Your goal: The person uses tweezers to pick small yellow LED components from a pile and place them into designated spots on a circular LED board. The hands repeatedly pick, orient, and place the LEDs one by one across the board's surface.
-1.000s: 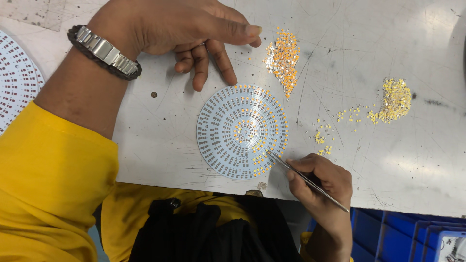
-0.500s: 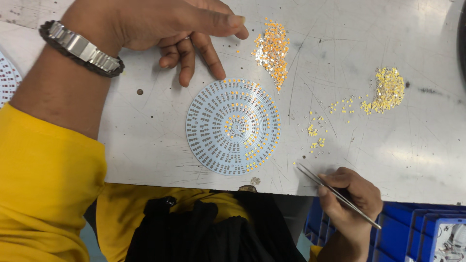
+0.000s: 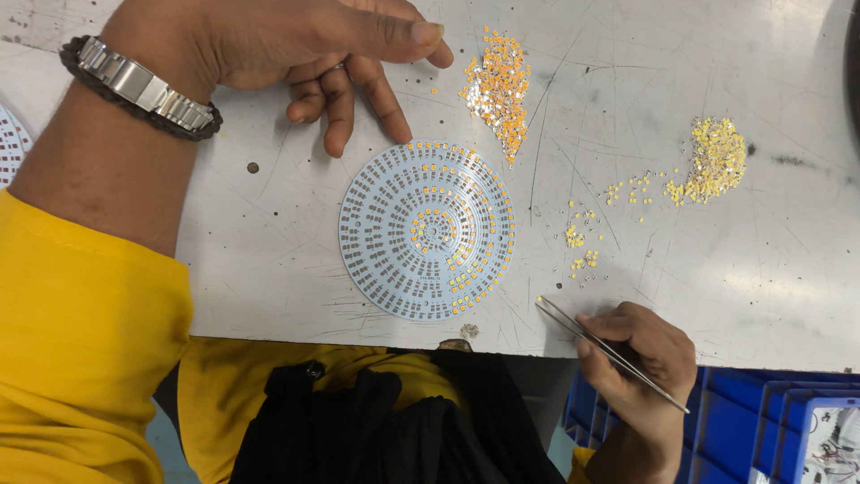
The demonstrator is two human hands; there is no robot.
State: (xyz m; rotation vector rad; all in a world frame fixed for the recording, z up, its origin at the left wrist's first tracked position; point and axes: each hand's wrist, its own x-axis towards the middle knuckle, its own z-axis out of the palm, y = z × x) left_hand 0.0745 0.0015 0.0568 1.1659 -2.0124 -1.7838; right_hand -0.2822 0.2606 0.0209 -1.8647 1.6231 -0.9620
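A round white circuit board [image 3: 426, 230] lies flat on the scratched grey table [image 3: 269, 260], with small orange chips set in parts of its rings. My left hand [image 3: 322, 45] rests on the table just above the board, fingers loosely spread and holding nothing; a metal watch [image 3: 143, 88] is on the wrist. My right hand [image 3: 636, 350] is at the table's near edge, right of the board, pinching thin metal tweezers [image 3: 591, 336]. Their tip points up-left, near a single yellow chip [image 3: 540, 300]. The tip stays clear of the board.
A heap of orange chips [image 3: 497, 85] lies above the board. A heap of yellow chips [image 3: 714, 161] sits at the right, with loose ones scattered [image 3: 582, 237] toward the board. Another round board's edge [image 3: 11, 143] shows at far left. Blue bins [image 3: 770, 421] stand below the table edge.
My right hand has drawn the tweezers away from the board's lower right edge, out to the right and toward the table's near edge. My left hand stays above the board.
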